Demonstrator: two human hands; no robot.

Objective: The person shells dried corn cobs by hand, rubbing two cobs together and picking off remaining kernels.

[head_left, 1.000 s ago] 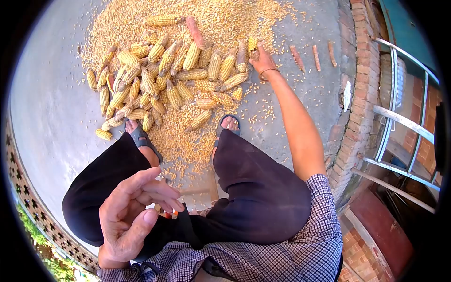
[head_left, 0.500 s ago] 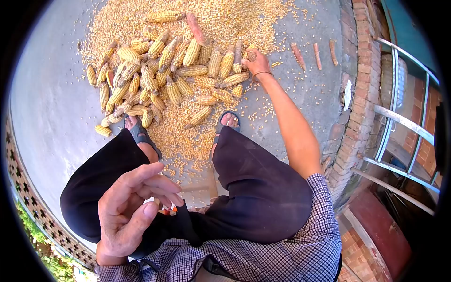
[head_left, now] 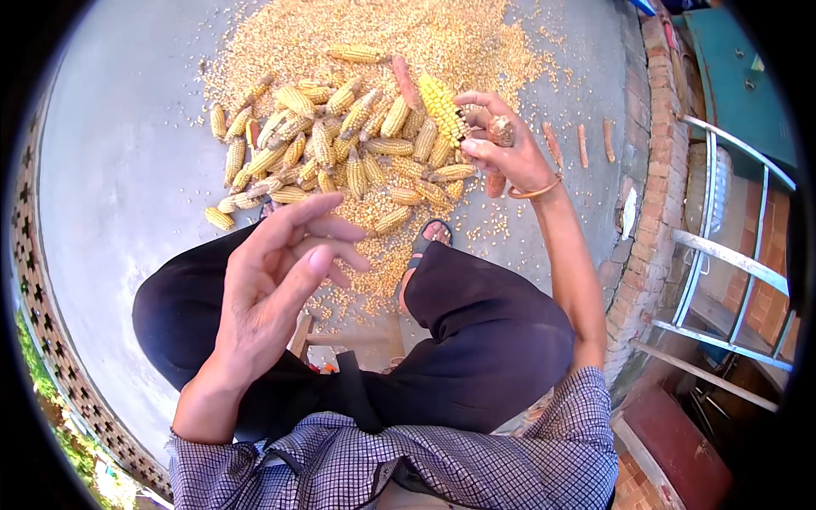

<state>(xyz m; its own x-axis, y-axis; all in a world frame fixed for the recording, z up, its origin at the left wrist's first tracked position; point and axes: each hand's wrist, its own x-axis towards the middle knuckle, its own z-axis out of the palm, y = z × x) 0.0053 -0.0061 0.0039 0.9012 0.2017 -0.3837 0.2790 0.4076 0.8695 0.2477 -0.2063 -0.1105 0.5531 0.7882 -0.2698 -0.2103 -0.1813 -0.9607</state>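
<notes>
My right hand grips a bright yellow ear of corn at its dark lower end, raised over the right edge of the corn pile. A stripped reddish cob is also held in that hand, its rough end showing between the fingers. Over my left knee hovers my left hand, fingers apart and curved, with nothing seen in it. Ahead of my feet lies a heap of unshelled ears of corn. Loose kernels spread behind the heap and between my feet.
A bare cob lies on the heap. Several more bare cobs lie on the concrete floor at right. A brick edge runs along the right, with a metal ladder beyond. A wooden stool bar shows between my legs.
My right hand has lifted the yellow ear off the heap's right side, nearer to me. The left hand has risen and moved forward and right. The view has shifted slightly.
</notes>
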